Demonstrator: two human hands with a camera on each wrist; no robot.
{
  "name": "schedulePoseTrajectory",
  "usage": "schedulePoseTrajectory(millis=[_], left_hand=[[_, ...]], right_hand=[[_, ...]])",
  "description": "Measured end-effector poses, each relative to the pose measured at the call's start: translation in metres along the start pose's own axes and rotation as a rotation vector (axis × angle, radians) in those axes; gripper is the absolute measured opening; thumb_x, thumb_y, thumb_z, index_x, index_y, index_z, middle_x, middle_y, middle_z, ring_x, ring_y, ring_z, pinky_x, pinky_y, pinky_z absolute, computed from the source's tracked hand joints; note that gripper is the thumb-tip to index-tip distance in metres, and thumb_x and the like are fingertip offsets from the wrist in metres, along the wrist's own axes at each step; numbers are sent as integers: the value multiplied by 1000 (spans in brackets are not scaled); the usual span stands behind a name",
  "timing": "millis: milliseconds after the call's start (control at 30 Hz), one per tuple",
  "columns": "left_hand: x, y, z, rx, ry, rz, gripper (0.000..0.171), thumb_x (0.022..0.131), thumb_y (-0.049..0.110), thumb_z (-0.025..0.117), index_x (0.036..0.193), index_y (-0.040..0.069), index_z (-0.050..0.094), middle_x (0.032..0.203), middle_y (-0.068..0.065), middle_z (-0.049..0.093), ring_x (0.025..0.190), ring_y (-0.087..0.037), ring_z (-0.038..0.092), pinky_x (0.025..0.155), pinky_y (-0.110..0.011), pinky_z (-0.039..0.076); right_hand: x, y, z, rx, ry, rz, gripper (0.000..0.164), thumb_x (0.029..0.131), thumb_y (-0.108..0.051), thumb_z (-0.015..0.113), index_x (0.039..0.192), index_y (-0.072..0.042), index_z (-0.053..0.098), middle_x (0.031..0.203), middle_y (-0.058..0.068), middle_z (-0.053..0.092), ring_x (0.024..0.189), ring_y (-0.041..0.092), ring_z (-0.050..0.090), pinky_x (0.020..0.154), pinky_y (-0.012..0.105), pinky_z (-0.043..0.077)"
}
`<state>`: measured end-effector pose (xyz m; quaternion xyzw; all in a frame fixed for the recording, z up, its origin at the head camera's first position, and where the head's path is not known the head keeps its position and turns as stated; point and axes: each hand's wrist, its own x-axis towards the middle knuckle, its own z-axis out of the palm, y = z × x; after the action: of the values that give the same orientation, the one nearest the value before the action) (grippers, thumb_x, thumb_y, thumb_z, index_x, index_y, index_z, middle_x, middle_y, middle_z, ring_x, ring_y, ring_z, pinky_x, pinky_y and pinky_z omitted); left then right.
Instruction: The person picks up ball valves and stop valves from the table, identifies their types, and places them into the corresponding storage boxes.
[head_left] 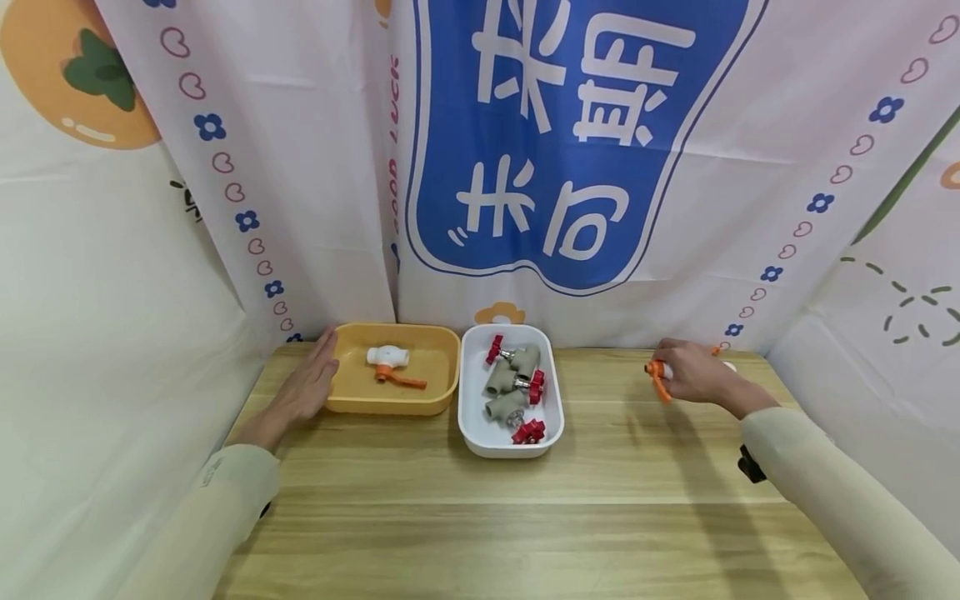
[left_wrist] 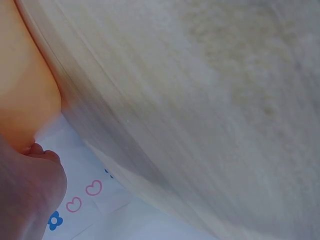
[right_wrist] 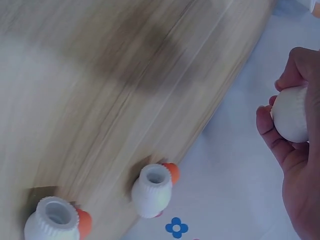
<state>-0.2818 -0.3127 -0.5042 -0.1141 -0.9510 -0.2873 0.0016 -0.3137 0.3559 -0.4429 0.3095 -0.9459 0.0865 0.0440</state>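
My right hand point(head_left: 693, 372) grips a white ball valve point(right_wrist: 290, 115) with an orange lever, held above the right part of the table. The fingers curl round its body in the right wrist view. Two more white ball valves, a nearer one point(right_wrist: 52, 220) and a farther one point(right_wrist: 152, 190), stand on the wood beside that hand. My left hand point(head_left: 309, 385) rests, fingers extended, against the left end of a yellow tray point(head_left: 390, 407). One white ball valve with an orange lever point(head_left: 387, 358) lies inside that tray.
Touching or nearly touching the yellow tray, a white tray point(head_left: 498, 451) holds several grey valves with red handwheels point(head_left: 504, 408). The wooden table point(head_left: 480, 533) ends at a printed cloth point(head_left: 330, 208) behind, and cloth also hangs at both sides.
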Motion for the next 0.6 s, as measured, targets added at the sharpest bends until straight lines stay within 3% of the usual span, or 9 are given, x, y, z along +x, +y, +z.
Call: schedulePoseTrajectory(millis=[367,600], left_hand=[[0,-1,1,7,5,10,62,116,30,15,167,-2,-3,177,-21,-6,162,-45,0,131,-60,5],[1,-1,1,7,8,13,62,116,28,16,167,-3,-2,177,-22,-6,162,-45,1,131,-61,6]], right_hand=[[20,-21,-7,28,8,-42,9,82,-5,75,90,-9,75,94,3,68,80,20,65,72,38,60],[32,-38,-13,30,-18,-62,10,82,-7,74,91,-10,76,94,2,68,80,16,63,72,36,60]])
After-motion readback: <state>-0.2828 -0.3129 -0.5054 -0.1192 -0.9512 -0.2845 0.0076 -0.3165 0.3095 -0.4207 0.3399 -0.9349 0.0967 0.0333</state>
